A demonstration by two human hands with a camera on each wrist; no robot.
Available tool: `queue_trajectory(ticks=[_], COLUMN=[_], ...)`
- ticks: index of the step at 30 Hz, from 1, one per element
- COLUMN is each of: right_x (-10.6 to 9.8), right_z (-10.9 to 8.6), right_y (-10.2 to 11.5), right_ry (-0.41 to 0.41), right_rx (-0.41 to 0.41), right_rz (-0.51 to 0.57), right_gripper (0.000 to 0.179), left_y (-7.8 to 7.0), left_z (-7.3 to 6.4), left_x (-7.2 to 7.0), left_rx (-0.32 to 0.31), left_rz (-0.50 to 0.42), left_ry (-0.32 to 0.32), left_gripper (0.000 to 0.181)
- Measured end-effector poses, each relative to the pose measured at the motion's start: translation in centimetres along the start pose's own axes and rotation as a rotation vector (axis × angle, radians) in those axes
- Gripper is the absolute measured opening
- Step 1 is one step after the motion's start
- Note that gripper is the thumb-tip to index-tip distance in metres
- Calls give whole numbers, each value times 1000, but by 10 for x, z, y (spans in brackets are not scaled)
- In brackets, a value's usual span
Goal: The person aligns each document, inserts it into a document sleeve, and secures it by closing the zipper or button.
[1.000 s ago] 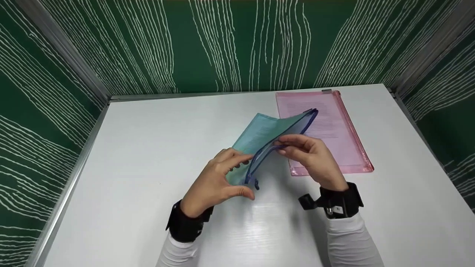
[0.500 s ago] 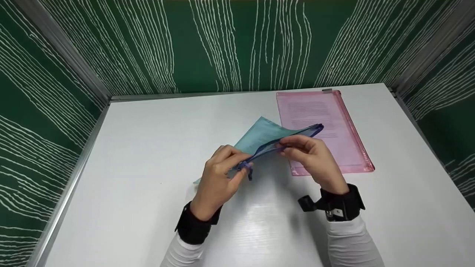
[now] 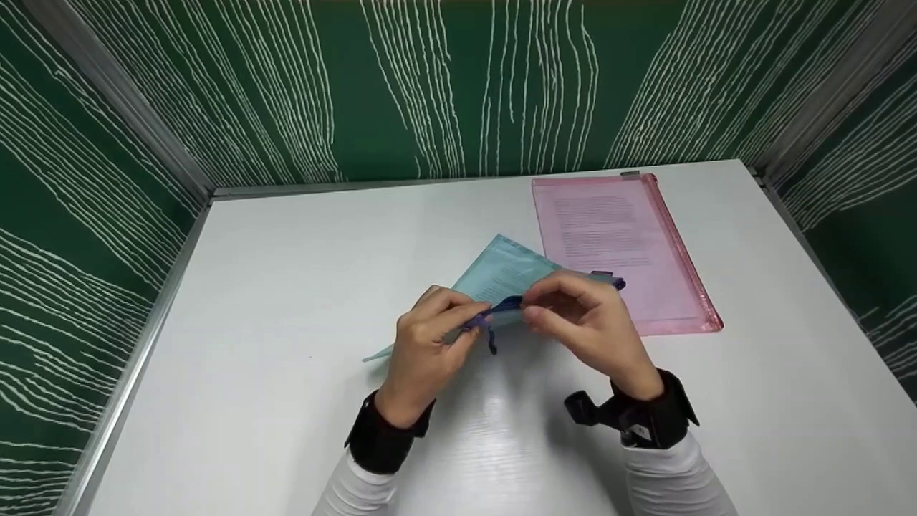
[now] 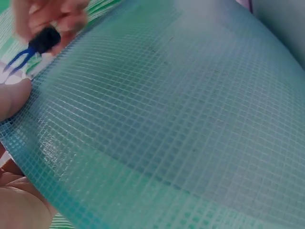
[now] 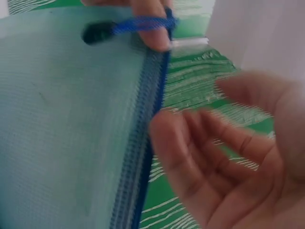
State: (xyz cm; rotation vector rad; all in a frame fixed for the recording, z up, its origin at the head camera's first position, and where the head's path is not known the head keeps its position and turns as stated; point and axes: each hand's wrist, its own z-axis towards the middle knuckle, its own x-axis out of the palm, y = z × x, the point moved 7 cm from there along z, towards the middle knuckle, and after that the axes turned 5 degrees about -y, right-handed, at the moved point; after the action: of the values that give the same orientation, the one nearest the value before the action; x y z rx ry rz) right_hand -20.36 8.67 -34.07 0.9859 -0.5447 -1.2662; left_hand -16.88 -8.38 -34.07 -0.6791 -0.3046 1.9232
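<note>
A teal mesh zip pouch (image 3: 501,266) with a dark blue zipper (image 5: 138,157) is held up at a tilt above the table, with printed text showing through it. My left hand (image 3: 430,340) pinches its zipper edge near one end, beside the blue cord pull with a dark tip (image 5: 98,32). My right hand (image 3: 598,326) is at the same edge, further right. In the right wrist view its index fingertip (image 5: 164,121) is at the zipper, while the thumb stands apart from it. Mesh fills most of the left wrist view, partly hiding the left fingers.
A pink zip pouch (image 3: 594,215) with a printed sheet inside lies flat at the back right, partly behind the teal one. Both are over a white table (image 3: 286,287). Green walls with white lines (image 3: 387,93) enclose its back and sides.
My left hand has closed from a spread pose onto the zipper edge. The pouch's right end has come down, and its mouth looks narrower. My right thumb and index finger have parted at the edge.
</note>
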Motion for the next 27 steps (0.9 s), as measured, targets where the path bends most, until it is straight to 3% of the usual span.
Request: queue_trajectory(ticks=[4, 9, 16, 23, 27], right_x=[23, 36, 35, 38, 36], right_z=[-2, -3, -7, -3, -2], right_y=[26, 37, 17, 44, 45], right_ry=[87, 67, 27, 37, 46], right_rx=[-160, -247, -299, -344, -330], right_rz=[-93, -181, -206, -185, -151], right_gripper=[15, 22, 18, 17, 11], left_y=[-2, -5, -11, -13, -12], left_z=[-1, -1, -3, -3, -3], left_x=[0, 1, 4, 5, 3], left_rx=[5, 27, 80, 97, 78], left_rz=[5, 44, 122, 185, 196], left_ry=[4, 14, 41, 54, 60], left_gripper=[19, 18, 18, 18, 16])
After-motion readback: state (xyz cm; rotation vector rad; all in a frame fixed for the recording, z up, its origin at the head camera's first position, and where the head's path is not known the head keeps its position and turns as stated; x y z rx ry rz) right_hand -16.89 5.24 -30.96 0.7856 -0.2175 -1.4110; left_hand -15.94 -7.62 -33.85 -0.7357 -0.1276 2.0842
